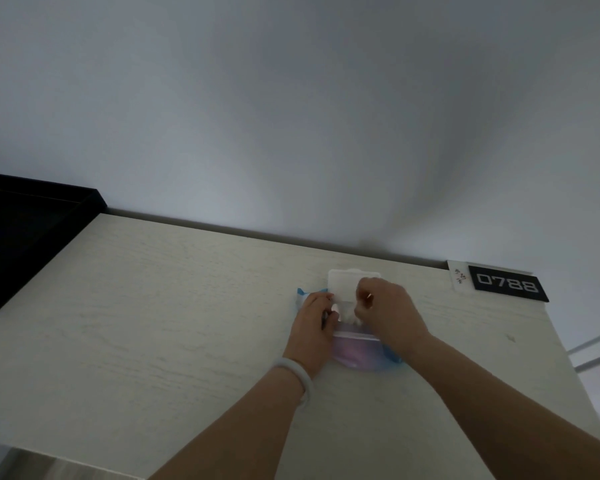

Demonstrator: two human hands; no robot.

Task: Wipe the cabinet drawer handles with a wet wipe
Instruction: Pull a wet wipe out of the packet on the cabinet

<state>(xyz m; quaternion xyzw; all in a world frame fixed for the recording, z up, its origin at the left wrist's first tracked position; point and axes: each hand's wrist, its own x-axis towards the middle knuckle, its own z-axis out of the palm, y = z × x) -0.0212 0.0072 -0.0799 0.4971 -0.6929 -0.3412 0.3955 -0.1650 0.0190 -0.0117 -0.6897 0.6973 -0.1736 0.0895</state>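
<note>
- Wet wipe pack (pixel 357 355) lies on the cabinet top (pixel 153 323), lid flap (pixel 347 284) open
- Left hand (pixel 314 327) presses the pack flat, fingers fairly straight
- Right hand (pixel 383 306) pinches a wipe at the opening
- Pull 1 sheet slowly upward; keep the pack pinned
- Drawer handles out of view

Wipe pack (pixel 359 356): pink and blue, white lid
Cabinet top (pixel 174 306): pale woodgrain
Sign (pixel 508 284): black (white digits)
Tray (pixel 25 237): black
</note>
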